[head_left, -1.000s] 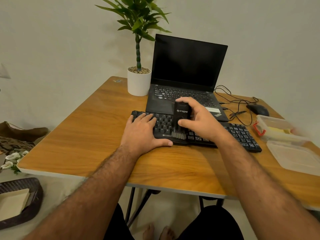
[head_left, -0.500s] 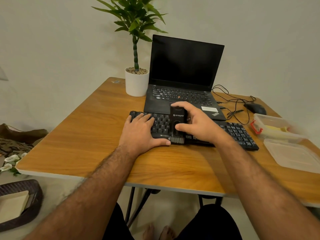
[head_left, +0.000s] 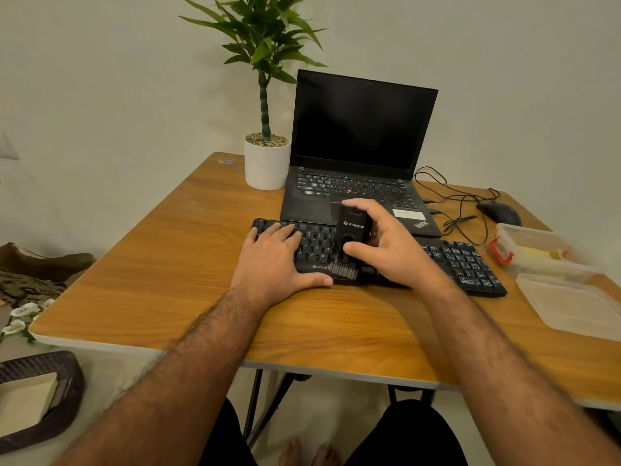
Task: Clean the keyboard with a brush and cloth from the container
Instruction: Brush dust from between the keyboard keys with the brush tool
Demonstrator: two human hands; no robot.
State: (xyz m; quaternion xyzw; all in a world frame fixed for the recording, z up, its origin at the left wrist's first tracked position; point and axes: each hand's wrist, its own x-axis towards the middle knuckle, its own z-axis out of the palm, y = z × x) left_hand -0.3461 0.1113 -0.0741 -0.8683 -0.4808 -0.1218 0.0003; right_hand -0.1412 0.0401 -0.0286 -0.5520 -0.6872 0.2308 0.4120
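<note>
Bristles of boxy black brush (head_left: 349, 237) touch keyboard (head_left: 463, 264).

Black keyboard (head_left: 463, 260), black brush (head_left: 353, 230) — wood-grain table (head_left: 168, 280), white pot (head_left: 267, 166).

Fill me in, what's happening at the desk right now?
A person is brushing the black external keyboard that lies in front of the open laptop. The right hand grips a black brush, bristles down at the keyboard's near edge. The left hand rests flat on the keyboard's left end, steadying it. To the right on the table sit the open container, something yellow inside, and its lid. No cloth is in use yet.
</note>
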